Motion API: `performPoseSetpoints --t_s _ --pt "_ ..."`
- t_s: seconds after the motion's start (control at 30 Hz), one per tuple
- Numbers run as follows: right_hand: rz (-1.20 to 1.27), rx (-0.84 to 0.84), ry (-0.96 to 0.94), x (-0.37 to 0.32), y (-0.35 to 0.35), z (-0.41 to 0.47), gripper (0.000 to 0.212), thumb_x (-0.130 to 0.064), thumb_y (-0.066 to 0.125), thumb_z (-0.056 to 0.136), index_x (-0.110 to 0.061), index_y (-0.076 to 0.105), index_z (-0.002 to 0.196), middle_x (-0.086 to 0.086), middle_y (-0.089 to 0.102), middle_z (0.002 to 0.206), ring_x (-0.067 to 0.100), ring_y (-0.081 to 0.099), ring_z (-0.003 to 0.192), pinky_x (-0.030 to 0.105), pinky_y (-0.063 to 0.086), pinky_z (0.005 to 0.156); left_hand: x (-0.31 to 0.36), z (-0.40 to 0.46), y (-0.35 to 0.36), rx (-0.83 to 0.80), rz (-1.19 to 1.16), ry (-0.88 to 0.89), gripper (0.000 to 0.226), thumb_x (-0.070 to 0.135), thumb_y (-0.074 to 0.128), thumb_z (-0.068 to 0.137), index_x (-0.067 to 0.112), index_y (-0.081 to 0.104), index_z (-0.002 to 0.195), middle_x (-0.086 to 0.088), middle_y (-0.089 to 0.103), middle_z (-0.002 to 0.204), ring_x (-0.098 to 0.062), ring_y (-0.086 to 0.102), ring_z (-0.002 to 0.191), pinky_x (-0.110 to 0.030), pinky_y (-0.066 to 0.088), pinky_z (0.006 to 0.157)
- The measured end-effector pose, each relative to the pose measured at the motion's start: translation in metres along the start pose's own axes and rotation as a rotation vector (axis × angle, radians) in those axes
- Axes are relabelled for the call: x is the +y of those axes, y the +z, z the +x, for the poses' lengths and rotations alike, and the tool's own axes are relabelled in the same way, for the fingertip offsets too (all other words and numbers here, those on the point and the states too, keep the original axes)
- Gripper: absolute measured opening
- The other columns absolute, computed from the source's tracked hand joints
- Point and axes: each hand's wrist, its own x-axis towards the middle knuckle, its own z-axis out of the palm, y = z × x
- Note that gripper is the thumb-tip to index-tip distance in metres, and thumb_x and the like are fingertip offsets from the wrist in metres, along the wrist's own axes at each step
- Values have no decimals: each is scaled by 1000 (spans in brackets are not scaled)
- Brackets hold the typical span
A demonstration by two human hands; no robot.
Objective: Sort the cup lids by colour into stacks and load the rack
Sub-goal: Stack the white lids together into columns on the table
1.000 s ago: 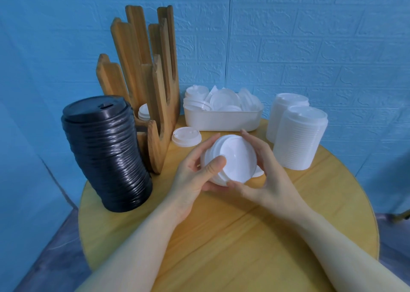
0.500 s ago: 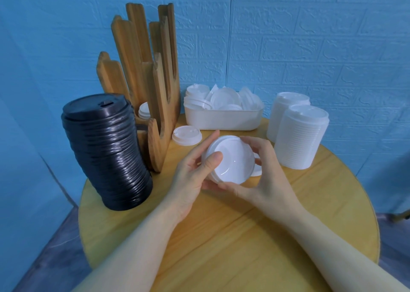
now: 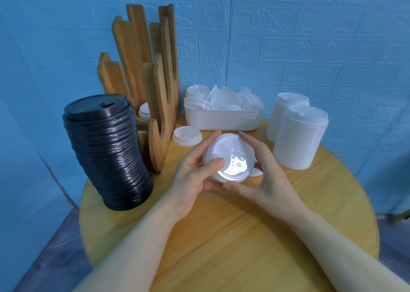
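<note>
White lid [image 3: 229, 157], glossy and round, sits mid-frame, gripped by both the left hand [image 3: 193, 176] and right hand [image 3: 264, 172], fingers curled on its rim. One black stack [image 3: 106, 154] stands left, two white stacks [image 3: 299, 136] right, one rack [image 3: 150, 74] upper left, on the bench [image 3: 221, 236].

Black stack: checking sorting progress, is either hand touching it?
No. Both the left hand and right hand hold white lids, apart from the black stack.

round wooden table [image 3: 221, 236], black lid stack [image 3: 106, 154], rack [image 3: 153, 87]
</note>
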Motion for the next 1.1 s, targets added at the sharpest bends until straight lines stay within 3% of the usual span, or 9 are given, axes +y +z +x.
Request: performPoseSetpoints --t_s 0.1,0.17,0.3,0.4,0.5,0.63,0.73,0.83,1.1 --pt "-79 -22 46 4 -3 2 94 -47 78 72 -28 27 149 -16 39 146 3 36 137 15 30 109 0 2 -1 67 -3 30 55 17 70 78 34 63 130 8 66 128 -17 69 106 -47 61 73" --pt "-249 -12 128 10 -8 2 95 -52 76 72 -27 28 150 -13 35 149 3 31 139 19 27 113 1 4 -3 133 -30 51 53 15 75 76 35 66 124 11 65 127 -17 71 104 -50 62 73" --pt "-658 -39 293 21 -17 -1 52 -40 66 88 -28 52 137 -8 41 149 13 28 142 35 21 111 3 6 -9 245 -88 71 53 16 77 74 37 66 121 9 60 133 -16 69 106 -53 61 77" --pt "-719 -47 311 25 -16 -1 19 -29 61 93 -27 70 110 -10 61 128 10 35 138 30 20 104 4 6 -9 273 -91 64 54 18 70 72 35 65 123 4 55 139 -20 66 111 -54 61 78" --pt "-671 63 261 23 -13 0 7 -20 65 91 -17 71 93 -7 69 100 17 55 118 30 27 93 4 6 -8 272 -80 57 54 19 71 72 35 65 123 3 56 139 -22 64 114 -53 61 76" --pt "-410 239 307 16 -16 2 6 -17 63 93 -13 68 90 -2 67 88 18 59 86 30 40 78 4 5 -9 300 -68 61 56 19 71 73 33 65 126 3 54 141 -23 64 115 -50 61 74" --pt "-52 373 360 7 -19 3 15 -15 56 97 -16 60 83 -2 62 76 5 53 70 13 40 67 4 6 -9 329 -55 68 60 19 71 74 30 62 132 5 54 142 -19 65 111 -48 62 73" --pt "317 465 486 4 -20 6 20 -14 46 102 -14 58 86 4 62 79 11 60 70 19 50 73 2 7 -9 366 -42 79 56 12 71 82 29 60 134 5 53 142 -17 66 108 -46 62 73" --pt "965 261 542 1 -16 12 19 -7 37 100 -1 55 106 11 71 90 22 71 81 31 60 69 -1 7 -7 337 17 86 64 26 74 75 30 58 137 9 57 137 -16 67 109 -40 61 72"
